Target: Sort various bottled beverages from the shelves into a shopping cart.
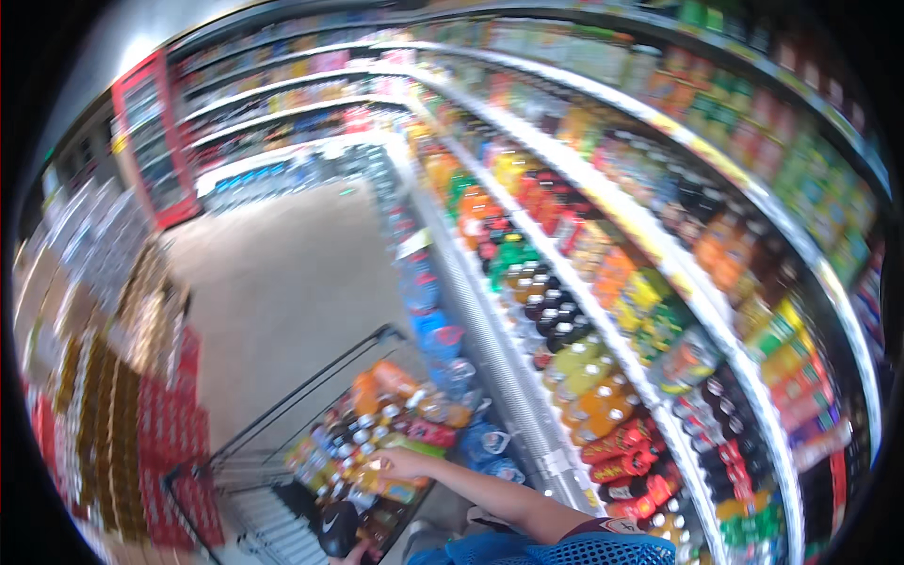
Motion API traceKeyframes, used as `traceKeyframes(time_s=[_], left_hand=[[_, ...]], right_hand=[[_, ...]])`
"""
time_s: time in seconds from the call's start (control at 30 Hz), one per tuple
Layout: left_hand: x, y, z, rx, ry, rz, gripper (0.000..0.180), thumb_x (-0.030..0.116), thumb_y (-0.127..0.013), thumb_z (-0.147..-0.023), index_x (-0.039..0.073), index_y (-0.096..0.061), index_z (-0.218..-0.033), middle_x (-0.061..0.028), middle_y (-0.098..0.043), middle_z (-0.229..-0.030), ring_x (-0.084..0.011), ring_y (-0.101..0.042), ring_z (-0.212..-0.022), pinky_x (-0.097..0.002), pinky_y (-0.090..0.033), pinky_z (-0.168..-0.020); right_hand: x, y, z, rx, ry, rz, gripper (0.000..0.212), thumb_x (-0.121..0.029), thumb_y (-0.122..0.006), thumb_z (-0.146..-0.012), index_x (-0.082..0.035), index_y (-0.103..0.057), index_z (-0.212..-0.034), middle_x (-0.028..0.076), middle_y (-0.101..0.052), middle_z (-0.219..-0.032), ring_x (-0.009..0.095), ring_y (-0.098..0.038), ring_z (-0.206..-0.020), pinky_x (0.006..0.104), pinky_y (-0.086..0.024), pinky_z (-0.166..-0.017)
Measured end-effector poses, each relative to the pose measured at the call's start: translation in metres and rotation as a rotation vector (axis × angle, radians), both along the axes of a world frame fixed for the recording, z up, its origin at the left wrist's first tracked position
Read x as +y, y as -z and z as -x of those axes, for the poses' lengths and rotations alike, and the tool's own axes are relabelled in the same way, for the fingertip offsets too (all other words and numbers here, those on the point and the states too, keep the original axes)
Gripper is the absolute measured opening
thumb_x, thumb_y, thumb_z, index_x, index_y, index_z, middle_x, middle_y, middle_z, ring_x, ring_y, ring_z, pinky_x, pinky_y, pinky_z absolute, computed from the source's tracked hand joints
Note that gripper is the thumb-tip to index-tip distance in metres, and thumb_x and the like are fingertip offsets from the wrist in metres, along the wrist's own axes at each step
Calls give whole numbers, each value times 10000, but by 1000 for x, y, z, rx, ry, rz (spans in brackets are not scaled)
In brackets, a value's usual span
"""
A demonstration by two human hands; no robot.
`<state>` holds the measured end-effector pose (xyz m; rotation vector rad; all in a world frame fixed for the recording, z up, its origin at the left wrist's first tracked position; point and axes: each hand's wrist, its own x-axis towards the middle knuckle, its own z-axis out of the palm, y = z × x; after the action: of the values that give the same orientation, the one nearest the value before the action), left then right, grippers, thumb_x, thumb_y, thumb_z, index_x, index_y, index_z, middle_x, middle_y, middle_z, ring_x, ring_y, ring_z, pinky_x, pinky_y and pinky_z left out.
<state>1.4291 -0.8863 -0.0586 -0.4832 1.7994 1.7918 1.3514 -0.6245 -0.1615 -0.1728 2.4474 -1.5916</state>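
Note:
My right hand (403, 463) reaches into a shopping cart (247, 482), its fingers closed at the top of a bottle with orange-yellow contents (365, 476). Motion blur softens the exact grip. Around that hand, a pile of drink bottles (379, 414) with orange, yellow and dark contents and mostly white caps fills one end of the cart. At the lower edge, only part of my left hand (356, 554) shows, beside a rounded black item with a white mark (339, 529). Its fingers are mostly hidden. More black material (299, 504) lies on the cart's wire.
Long shelves of bottles (603, 273) rise along the right. Blue-topped water packs (438, 334) line the floor beside a metal shelf base (490, 367). Stacked red crates and cartons (174, 438) stand at left. A red-framed cooler (155, 141) is farther back, across the grey floor (273, 250).

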Motion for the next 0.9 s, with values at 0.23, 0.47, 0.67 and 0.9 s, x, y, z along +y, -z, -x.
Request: traceKeyframes(time_s=[0.23,0.47,0.67,0.9], left_hand=[[108,-69,1,-9,273,-180,254,-38,-580,-774,33,-537,-1014,-47,-556,-763,-160,-543,-630,-283,-462,-557],[152,-4,-11,-152,495,-201,151,114,-652,-774,88,-572,-899,-20,-551,-716,-145,-526,-644,-277,-441,-592],[166,18,-23,-130,512,-178,157,176,-665,-767,108,-573,-874,-11,-546,-674,-140,-527,-637,-288,-439,-576],[173,-26,-40,151,425,-185,130,85,-656,-755,54,-567,-843,-39,-546,-640,-145,-506,-518,-266,-394,-448]], right_hand=[[286,-185,-167,436,1330,-453,379,-153,-691,-710,-9,-570,-1039,153,-581,-980,264,-588,-888,339,-463,-777],[391,-385,-370,766,1852,-1767,518,-172,-671,-679,-47,-497,-1150,158,-481,-1198,312,-382,-1185,459,-255,-989],[433,-427,-396,259,1870,-1772,601,-231,-726,-654,-59,-489,-1179,133,-501,-1181,301,-434,-1130,463,-270,-990],[426,-381,-380,1009,1654,-1470,589,-133,-737,-646,-56,-479,-1170,117,-511,-1134,269,-518,-1000,373,-389,-900]])
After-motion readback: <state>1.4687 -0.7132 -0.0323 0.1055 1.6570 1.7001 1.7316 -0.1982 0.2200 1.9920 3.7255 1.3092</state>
